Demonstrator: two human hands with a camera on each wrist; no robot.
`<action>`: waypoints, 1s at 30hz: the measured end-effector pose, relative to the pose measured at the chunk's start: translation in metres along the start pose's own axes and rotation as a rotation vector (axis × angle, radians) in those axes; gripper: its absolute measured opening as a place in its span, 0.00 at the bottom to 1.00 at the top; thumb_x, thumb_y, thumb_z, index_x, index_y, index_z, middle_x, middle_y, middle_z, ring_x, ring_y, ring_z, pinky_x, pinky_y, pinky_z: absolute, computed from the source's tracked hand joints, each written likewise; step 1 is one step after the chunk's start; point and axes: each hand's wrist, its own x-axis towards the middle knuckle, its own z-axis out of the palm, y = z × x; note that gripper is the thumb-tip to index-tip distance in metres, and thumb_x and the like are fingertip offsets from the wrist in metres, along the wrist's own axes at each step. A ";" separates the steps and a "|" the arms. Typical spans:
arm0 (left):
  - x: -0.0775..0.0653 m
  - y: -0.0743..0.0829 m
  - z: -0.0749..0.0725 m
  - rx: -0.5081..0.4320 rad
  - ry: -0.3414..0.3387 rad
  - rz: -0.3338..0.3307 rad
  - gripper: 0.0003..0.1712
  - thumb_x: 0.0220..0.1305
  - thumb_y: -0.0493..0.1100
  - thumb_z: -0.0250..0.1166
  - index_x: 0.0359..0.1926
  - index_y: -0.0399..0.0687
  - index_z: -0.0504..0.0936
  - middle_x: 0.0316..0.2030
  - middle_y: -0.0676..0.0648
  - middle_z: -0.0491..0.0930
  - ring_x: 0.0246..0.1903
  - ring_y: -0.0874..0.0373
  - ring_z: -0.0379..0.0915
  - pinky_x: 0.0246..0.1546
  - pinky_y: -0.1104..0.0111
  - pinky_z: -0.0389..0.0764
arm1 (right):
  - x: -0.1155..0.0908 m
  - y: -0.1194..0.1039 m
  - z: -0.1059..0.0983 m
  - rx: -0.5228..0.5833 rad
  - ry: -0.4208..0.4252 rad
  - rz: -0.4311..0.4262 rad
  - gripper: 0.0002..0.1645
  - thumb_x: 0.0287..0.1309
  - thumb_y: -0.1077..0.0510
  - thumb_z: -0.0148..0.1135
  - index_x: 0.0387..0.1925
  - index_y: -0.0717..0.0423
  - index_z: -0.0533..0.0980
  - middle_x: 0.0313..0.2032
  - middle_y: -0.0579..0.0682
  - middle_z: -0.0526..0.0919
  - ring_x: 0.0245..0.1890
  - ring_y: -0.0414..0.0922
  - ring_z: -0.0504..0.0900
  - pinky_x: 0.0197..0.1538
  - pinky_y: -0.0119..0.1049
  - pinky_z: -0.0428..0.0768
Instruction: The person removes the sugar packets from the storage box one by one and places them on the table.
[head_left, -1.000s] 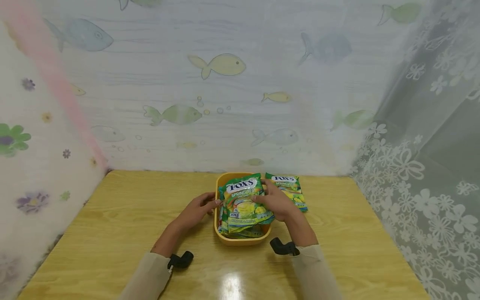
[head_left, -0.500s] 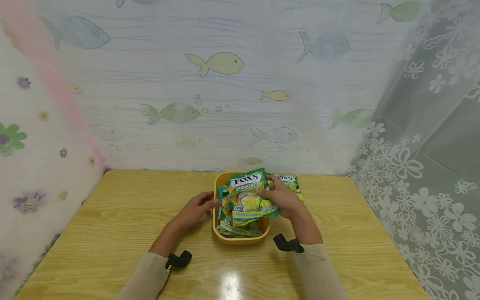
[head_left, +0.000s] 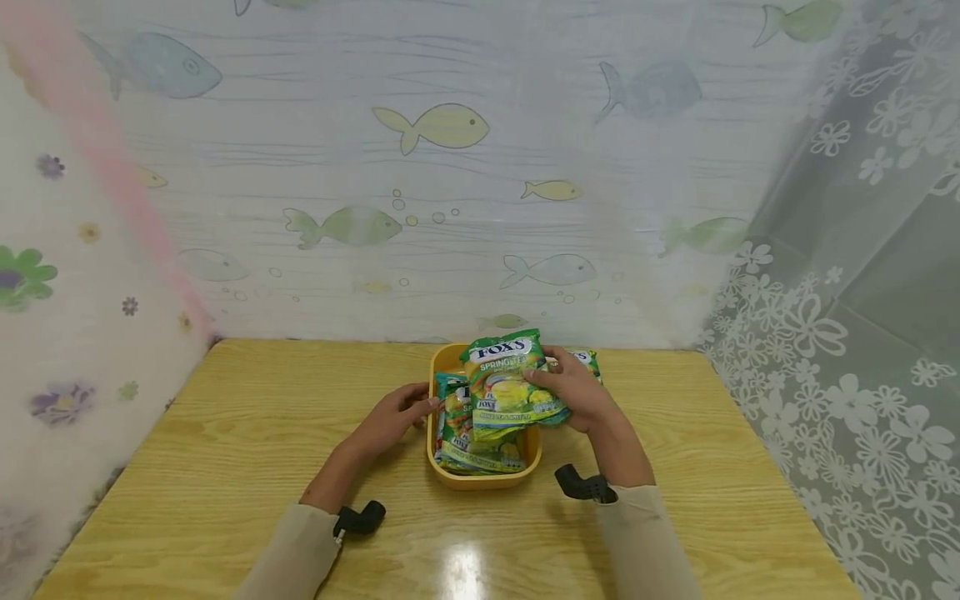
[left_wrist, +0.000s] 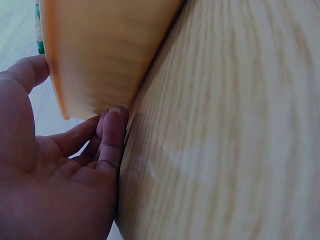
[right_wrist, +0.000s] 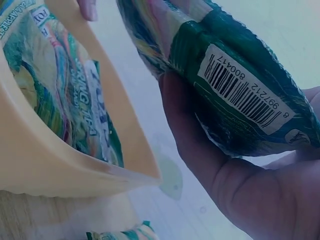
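My right hand point(head_left: 581, 393) holds a green Fox's Spring Tea candy bag point(head_left: 510, 387) above the right side of a yellow plastic bin point(head_left: 483, 482). Its thumb lies on the front of the bag, and the right wrist view shows a barcode on the green foil point(right_wrist: 245, 87). Inside the bin lie more candy bags point(head_left: 459, 437), partly covered by the raised one. At the bin's left side is my left hand point(head_left: 393, 415). In the left wrist view the thumb touches the rim and the loosely bent fingers point(left_wrist: 111, 132) rest by the outer wall near the table.
Another Fox's bag point(head_left: 590, 363) lies on the wooden table point(head_left: 262, 433) right of the bin, mostly hidden behind my right hand. A fish-print cloth point(head_left: 450, 225) hangs along the table's back edge, with a lace-patterned curtain point(head_left: 825, 400) at the right.
My right hand has lifted the candy bag up and to the right, uncovering more of the bags in the bin. The left hand has stayed at the bin's side.
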 end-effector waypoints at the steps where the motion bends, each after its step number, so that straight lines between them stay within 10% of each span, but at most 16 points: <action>1: 0.000 0.000 0.001 -0.001 0.000 0.000 0.41 0.79 0.64 0.59 0.80 0.46 0.64 0.67 0.43 0.75 0.52 0.53 0.79 0.58 0.51 0.78 | -0.001 0.000 -0.001 0.006 0.001 -0.001 0.44 0.81 0.60 0.55 0.84 0.57 0.42 0.53 0.61 0.81 0.39 0.48 0.91 0.44 0.46 0.90; 30: -0.006 0.001 0.002 -0.033 0.005 0.010 0.41 0.79 0.63 0.60 0.80 0.45 0.65 0.67 0.42 0.76 0.55 0.52 0.78 0.59 0.53 0.78 | -0.009 -0.002 -0.020 0.135 0.072 -0.043 0.40 0.83 0.54 0.53 0.83 0.58 0.47 0.49 0.51 0.84 0.44 0.44 0.90 0.46 0.42 0.89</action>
